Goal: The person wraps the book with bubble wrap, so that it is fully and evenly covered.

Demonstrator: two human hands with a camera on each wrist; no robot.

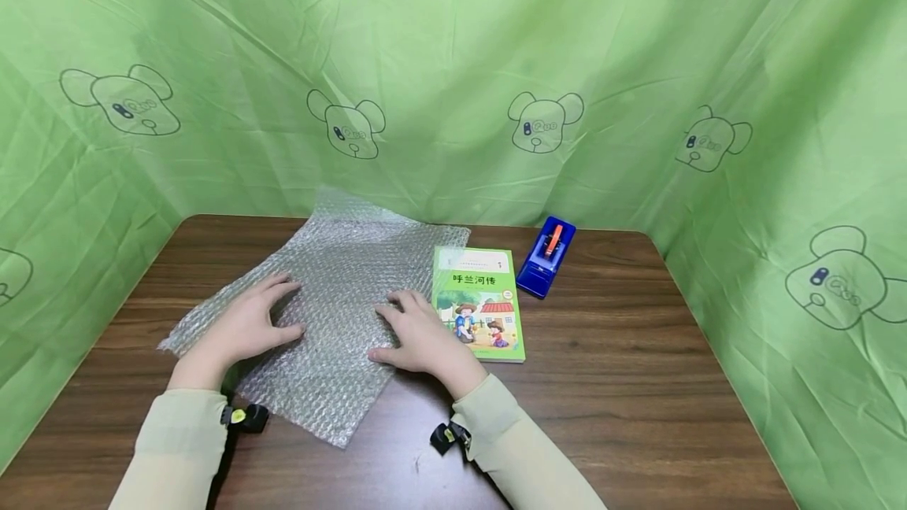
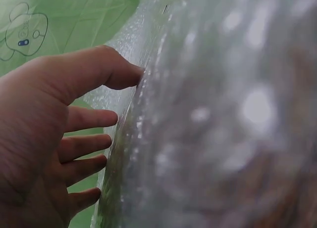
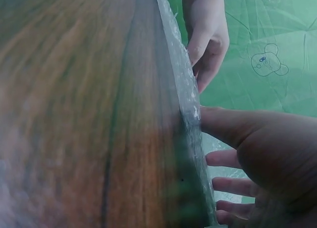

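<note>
A green book (image 1: pixel 478 321) lies at the bubble wrap's (image 1: pixel 340 352) three o'clock, beside the right hand (image 1: pixel 421 333); a blue tool (image 1: pixel 540 274) at two. Wrap lies toward ten on the brown table (image 1: pixel 623 415), left hand (image 1: pixel 244 321) and right touching it, thumbs wide. Green cloth (image 1: pixel 446 30) hangs nine through three.

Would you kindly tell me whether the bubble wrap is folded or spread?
Spread: the bubble wrap lies as a broad sheet on the wood-grain table, its four corners apart.
</note>
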